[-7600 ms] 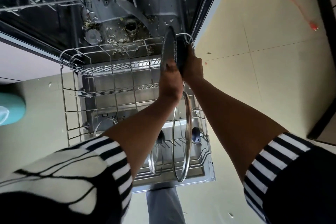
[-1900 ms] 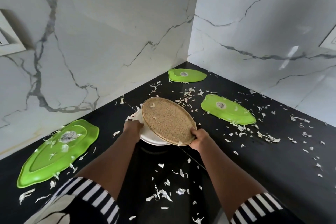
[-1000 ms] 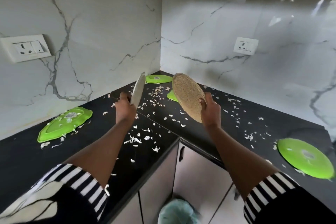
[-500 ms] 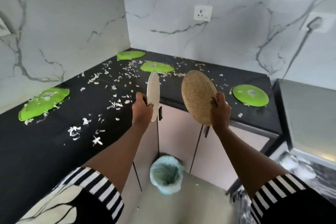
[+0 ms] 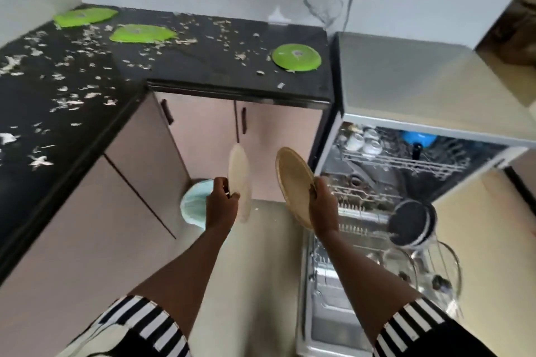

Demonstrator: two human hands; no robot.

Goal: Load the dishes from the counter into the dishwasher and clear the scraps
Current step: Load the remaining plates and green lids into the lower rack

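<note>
While turning from the bench (image 5: 203,66) toward the open dishwasher (image 5: 377,211), the left hand (image 5: 222,200) is gripping a pale plate (image 5: 239,180) and the right hand (image 5: 323,206) a tan plate (image 5: 293,182); both dishes are now leaving the scrap-strewn bench, nearing the lower rack (image 5: 342,269).

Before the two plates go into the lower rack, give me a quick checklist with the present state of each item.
1. Left hand grips the white plate by its edge: ok.
2. Right hand grips the tan plate by its edge: ok.
3. Dishwasher door open, lower rack pulled out: ok.
4. Free slots in the rack near the glass lids: ok, empty tines show on the near side.
5. Plates free of scraps: cannot tell, blurred.
6. Counter cleared: not ok, green plates and scraps remain.
</note>
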